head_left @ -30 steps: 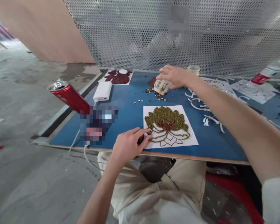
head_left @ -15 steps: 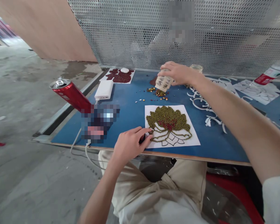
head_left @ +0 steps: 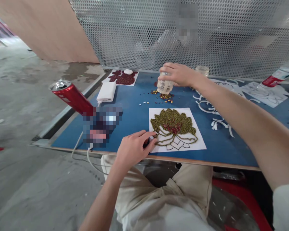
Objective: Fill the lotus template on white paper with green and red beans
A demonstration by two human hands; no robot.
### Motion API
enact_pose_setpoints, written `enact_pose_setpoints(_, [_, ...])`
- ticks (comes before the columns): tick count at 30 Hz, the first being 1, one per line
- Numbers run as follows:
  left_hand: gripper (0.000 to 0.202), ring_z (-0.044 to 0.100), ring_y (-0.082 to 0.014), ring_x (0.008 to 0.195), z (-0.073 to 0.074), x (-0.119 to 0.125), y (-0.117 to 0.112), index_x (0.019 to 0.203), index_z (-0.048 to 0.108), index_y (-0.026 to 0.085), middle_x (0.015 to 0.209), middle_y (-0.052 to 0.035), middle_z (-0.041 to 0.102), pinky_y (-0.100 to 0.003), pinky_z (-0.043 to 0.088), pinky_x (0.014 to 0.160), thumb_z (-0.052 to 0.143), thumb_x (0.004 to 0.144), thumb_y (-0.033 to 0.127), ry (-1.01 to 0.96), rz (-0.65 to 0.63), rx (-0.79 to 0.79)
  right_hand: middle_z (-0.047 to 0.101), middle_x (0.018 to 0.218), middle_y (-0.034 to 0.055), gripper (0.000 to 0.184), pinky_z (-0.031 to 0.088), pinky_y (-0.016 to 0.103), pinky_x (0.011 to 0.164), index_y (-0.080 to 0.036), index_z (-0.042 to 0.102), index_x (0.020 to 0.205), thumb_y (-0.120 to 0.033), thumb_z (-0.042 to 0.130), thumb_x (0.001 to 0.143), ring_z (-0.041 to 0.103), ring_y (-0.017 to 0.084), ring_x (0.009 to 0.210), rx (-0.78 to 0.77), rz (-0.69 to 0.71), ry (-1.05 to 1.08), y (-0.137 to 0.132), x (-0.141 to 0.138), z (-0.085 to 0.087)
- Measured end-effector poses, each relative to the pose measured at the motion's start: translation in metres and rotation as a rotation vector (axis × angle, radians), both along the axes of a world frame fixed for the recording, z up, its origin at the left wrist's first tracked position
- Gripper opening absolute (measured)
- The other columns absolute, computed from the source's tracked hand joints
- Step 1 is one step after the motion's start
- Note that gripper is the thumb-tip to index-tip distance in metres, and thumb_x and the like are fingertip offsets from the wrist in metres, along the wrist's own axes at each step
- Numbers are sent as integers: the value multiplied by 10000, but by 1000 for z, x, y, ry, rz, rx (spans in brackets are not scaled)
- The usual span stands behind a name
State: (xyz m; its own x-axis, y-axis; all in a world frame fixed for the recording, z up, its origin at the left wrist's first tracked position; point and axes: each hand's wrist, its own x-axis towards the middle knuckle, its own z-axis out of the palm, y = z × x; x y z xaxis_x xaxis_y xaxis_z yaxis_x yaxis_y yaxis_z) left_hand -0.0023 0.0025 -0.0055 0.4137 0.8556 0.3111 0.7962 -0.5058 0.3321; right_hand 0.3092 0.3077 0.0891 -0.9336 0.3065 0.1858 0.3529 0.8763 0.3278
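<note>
My right hand [head_left: 177,74] reaches far across the blue table [head_left: 132,112] and is closed around a small clear jar [head_left: 164,85], held upright just above a scatter of loose beans [head_left: 162,96]. My left hand [head_left: 133,148] rests at the near edge, fingers curled on the left border of a white sheet [head_left: 176,129]. The sheet bears a lotus picture made of green and red beans [head_left: 172,125]. A dark item shows under my left fingers; I cannot make it out.
A red drink can [head_left: 71,97] stands at the left, beside a white power bank [head_left: 107,92] with a cable. A second sheet with red beans [head_left: 122,77] lies at the back. Paper cut-outs [head_left: 214,109], a small glass [head_left: 202,70] and a bottle [head_left: 279,75] lie right. Perforated metal screen behind.
My right hand has turned the jar from tilted to upright and lowered it toward the loose beans. My left hand has stayed on the sheet's edge.
</note>
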Motion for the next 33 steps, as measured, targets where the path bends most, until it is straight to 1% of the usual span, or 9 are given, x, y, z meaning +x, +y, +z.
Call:
enact_pose_setpoints(6, [302,776,-173,834,0,0,-1,1242,818,293,1061,5,867,-332,433,611,588,1107,434,13,5,6,480,1714,103,616,408,642,1273,-248,561,1583,-273,571,967,382,372,1577,-57,16,-12,7,-1,-2])
enact_pose_setpoints(12, [306,782,-177,834,1,0,-1,1237,823,300,1051,11,867,-334,440,610,588,1106,445,2,3,-2,412,1775,113,615,318,618,1326,-243,549,1589,-296,612,980,336,358,1604,-50,-39,24,10,8,-2])
enact_pose_setpoints(17, [315,776,-172,831,2,0,-1,1240,824,298,1059,-9,869,-320,445,611,584,1107,452,-1,-1,-11,421,1770,89,642,371,600,1300,-263,532,1608,-291,571,968,319,328,1624,-48,-75,-18,6,12,1])
enact_pose_setpoints(19, [322,773,-171,818,2,0,-1,1237,825,293,1048,-14,868,-322,441,609,577,1110,453,3,0,-5,422,1766,104,636,356,611,1300,-241,528,1601,-312,573,970,321,329,1621,-54,-95,16,5,16,0])
enact_pose_setpoints(21, [316,771,-171,810,1,0,-1,1237,826,291,1036,-14,867,-327,434,604,580,1107,443,7,4,-3,432,1753,150,649,315,642,1307,-203,514,1600,-349,591,973,328,357,1609,-56,-112,113,3,23,-2])
enact_pose_setpoints(23, [312,771,-175,807,1,0,-1,1242,825,292,1030,-11,865,-333,429,601,586,1102,435,6,5,-2,460,1728,191,722,297,664,1305,-177,476,1624,-422,626,961,345,388,1587,-79,-115,212,2,33,-5])
enact_pose_setpoints(26, [313,770,-181,801,0,-1,-2,1248,822,289,1027,-6,864,-338,429,602,587,1101,435,-2,0,3,513,1688,210,826,309,667,1298,-185,442,1653,-532,659,936,375,416,1561,-129,-112,295,-1,49,-8])
enact_pose_setpoints(29, [307,762,-178,790,0,-1,-2,1246,818,292,1023,-1,862,-334,422,602,589,1102,436,-4,-4,4,563,1646,202,784,316,688,1286,-219,489,1625,-544,657,933,402,433,1542,-136,-119,319,-7,60,-9])
enact_pose_setpoints(33, [306,766,-179,807,0,-1,-1,1241,821,291,1033,-3,862,-338,430,609,589,1103,435,-3,1,2,557,1669,195,651,324,734,1265,-231,572,1560,-467,628,956,415,453,1543,-66,-157,345,-16,63,-12])
